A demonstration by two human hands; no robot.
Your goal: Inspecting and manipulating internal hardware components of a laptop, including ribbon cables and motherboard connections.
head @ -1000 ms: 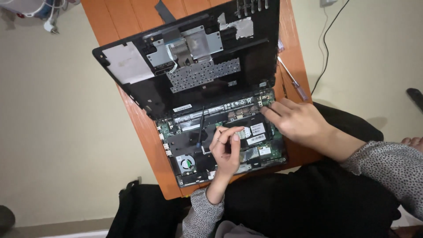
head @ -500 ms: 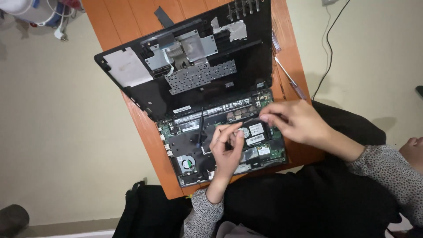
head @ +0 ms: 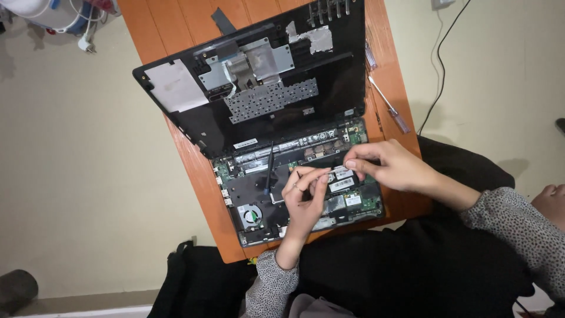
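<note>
An opened black laptop lies on an orange wooden table (head: 194,176). Its lower half (head: 253,194) shows a green circuit board, a round fan (head: 250,215) and white-labelled parts. The lifted top cover (head: 265,100) rests behind it with its metal keyboard backing facing up. My left hand (head: 303,203) and my right hand (head: 391,168) meet over the board, and both pinch a small white-labelled card (head: 340,173) between their fingertips. A thin black tool (head: 269,171) lies on the board just left of my left hand.
A screwdriver (head: 388,109) lies on the table's right edge. A row of metal bits (head: 329,7) stands at the far edge. On the floor are a black bag (head: 188,282), a black cable (head: 441,65) and white plugs (head: 82,41).
My right hand has slid left and curled its fingers into a pinch, meeting my left hand at the small card. My left hand has stayed in place.
</note>
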